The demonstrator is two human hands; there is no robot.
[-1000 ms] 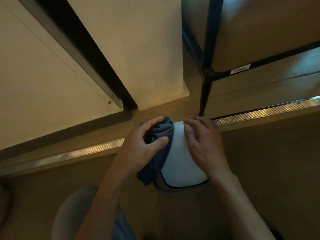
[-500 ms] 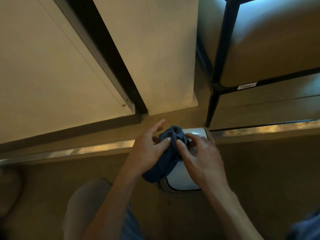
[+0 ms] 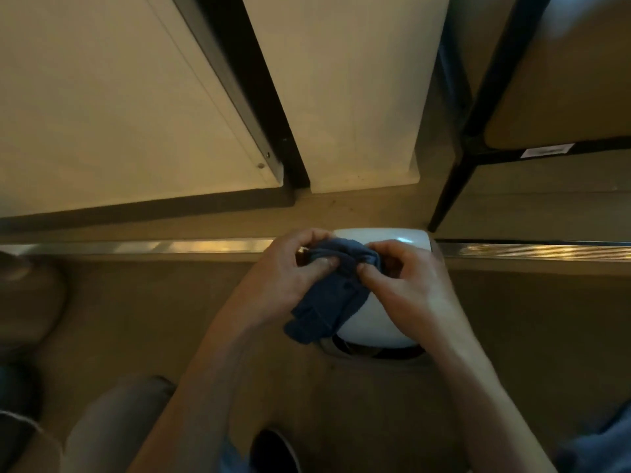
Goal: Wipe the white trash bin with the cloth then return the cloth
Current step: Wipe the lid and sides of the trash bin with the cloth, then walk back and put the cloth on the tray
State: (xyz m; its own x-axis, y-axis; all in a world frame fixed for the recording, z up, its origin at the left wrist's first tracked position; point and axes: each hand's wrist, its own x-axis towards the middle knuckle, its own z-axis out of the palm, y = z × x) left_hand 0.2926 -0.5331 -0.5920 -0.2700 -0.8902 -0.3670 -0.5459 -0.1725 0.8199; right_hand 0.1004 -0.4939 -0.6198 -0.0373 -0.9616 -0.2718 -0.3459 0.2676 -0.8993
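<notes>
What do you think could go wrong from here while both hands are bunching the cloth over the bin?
The blue cloth is wadded between the left hand and the right hand, so a wipe now might touch the white trash bin with little fabric. Neither hand steadies the bin, so a firm push could shift or tip it. A loose end hangs by the bin's side and may drag on the floor.

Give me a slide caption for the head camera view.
Both hands, left and right, bunch a blue cloth over the white trash bin.
</notes>
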